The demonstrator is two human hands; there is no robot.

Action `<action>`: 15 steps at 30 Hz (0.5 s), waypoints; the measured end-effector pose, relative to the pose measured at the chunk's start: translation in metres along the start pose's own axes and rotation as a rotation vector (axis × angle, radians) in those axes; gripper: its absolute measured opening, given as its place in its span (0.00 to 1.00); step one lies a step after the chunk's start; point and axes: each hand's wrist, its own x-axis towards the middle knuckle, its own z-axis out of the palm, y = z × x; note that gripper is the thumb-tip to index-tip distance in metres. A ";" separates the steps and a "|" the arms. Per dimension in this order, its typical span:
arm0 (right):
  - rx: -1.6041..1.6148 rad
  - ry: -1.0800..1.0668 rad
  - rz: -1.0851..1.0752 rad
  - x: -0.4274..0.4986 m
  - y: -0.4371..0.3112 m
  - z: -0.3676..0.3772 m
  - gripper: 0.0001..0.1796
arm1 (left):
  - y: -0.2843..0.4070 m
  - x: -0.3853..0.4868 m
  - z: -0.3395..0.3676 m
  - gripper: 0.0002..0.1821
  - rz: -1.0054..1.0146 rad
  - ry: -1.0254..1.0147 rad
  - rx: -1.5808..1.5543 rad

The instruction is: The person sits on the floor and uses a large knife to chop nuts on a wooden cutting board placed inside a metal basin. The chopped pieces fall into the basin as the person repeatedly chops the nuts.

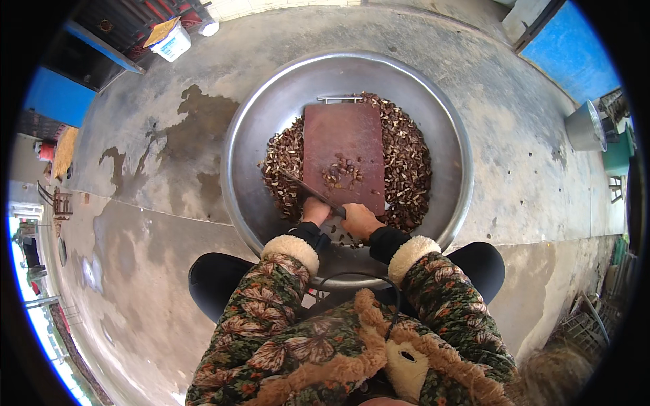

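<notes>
A wide metal basin (pixel 459 152) sits before me, between my knees. Inside it, a reddish-brown cutting board (pixel 340 127) with a metal handle (pixel 339 99) at its far end lies among chopped brown pieces with pale cut faces (pixel 406 157). A small group of whole or cut pieces (pixel 344 171) rests on the board. My right hand (pixel 359 221) grips the handle of a knife (pixel 317 194), whose blade slants across the board's near left edge toward the far left. Close beside the blade is my left hand (pixel 316 210); its fingers are largely hidden, so its hold is unclear.
Stained concrete floor (pixel 528 203) surrounds the basin. A white bucket (pixel 172 43) stands at the far left, and a metal tub (pixel 585 126) at the right. A black cord (pixel 355 274) loops over the basin's near rim. My knees (pixel 477 269) flank it.
</notes>
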 end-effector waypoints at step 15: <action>0.014 0.200 -0.037 -0.078 -0.024 -0.125 0.14 | 0.056 -0.012 -0.003 0.29 0.714 0.296 0.663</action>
